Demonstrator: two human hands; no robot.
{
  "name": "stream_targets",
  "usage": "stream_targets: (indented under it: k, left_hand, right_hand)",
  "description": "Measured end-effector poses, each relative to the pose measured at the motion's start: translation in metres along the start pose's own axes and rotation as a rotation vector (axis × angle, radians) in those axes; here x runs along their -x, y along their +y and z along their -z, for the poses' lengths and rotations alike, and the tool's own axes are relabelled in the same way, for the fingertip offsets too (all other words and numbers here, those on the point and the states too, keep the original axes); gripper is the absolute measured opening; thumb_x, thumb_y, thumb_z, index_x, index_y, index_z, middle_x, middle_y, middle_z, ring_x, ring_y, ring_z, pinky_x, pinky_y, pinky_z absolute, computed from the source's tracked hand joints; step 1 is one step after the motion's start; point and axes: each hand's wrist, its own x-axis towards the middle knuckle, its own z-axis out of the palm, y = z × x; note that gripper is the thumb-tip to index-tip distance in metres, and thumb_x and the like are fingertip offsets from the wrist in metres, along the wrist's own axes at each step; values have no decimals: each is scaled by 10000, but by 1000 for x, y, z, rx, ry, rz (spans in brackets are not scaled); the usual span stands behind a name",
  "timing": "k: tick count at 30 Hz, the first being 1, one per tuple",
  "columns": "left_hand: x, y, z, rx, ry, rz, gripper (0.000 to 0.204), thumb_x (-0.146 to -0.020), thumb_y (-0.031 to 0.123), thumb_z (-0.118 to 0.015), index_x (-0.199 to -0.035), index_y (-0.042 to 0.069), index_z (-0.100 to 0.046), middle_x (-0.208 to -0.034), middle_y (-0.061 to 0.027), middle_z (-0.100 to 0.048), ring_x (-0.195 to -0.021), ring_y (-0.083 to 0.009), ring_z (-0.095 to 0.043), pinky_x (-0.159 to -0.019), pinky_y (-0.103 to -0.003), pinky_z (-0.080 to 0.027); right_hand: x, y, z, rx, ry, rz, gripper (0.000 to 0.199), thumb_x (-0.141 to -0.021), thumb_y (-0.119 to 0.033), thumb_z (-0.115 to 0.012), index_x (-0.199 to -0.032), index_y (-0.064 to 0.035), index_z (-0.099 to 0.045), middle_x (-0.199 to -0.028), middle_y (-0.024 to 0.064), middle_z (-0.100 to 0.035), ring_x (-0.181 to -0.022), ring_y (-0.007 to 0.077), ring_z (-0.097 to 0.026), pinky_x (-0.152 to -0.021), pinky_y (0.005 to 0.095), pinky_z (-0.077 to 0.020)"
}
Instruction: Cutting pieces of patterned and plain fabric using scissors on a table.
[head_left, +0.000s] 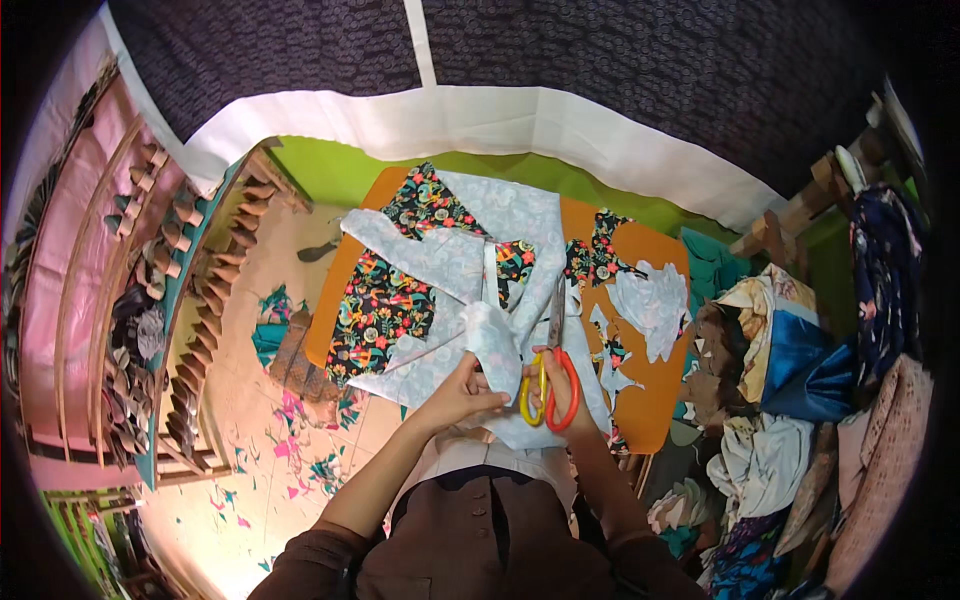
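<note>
My right hand [562,392] grips a pair of scissors [550,365] with red and yellow handles, blades pointing away from me over the cloth. My left hand [462,392] pinches a fold of pale blue patterned fabric [500,345] right beside the scissor handles. The fabric spreads across an orange table [655,385], with black floral pieces [385,300] showing where it is turned over.
Cut scraps of pale fabric [650,300] lie at the table's right. A heap of mixed cloth [790,400] piles up on the right. Coloured offcuts [290,455] litter the tiled floor at left, beside a stepped rack [200,300]. A dark curtain [550,50] hangs behind.
</note>
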Motion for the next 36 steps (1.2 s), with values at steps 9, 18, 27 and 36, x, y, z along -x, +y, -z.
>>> stream_targets:
  k: [9,18,27,36]
  left_hand:
    - [-6,-5,35,-19,-229,22,530,-769,96,-581,-1229,42,-325,-1032,-19,-495,-925,-87,-470,-834,-272,-385]
    - [-33,41,13,144,-46,-118,252,-795,123,-596,-1015,28,-517,-805,0,-567,-684,-59,-527,-588,-186,-409]
    - [-36,106,-19,-154,0,-209,224,-780,152,-623,-937,-2,-585,-815,-4,-583,-698,-58,-505,-626,-217,-409]
    - [-41,174,-59,-10,48,-647,276,-752,69,-633,-1010,14,-553,-903,-22,-589,-781,-80,-543,-676,-232,-432]
  right_hand:
    - [-6,-14,-50,0,-12,227,462,-744,-65,-617,-1158,-97,-416,-686,-8,-438,-445,54,-374,-383,195,-304]
    - [11,-75,-87,236,3,452,454,-735,-78,-640,-1142,-85,-441,-690,-30,-418,-485,35,-405,-384,176,-322]
    - [10,-112,-81,478,-9,671,472,-790,-154,-586,-1202,-51,-382,-793,5,-492,-652,60,-474,-556,203,-408]
    - [39,-102,-82,-175,-245,389,664,-794,-441,-552,-1264,-57,-283,-902,13,-427,-789,95,-413,-709,224,-381]
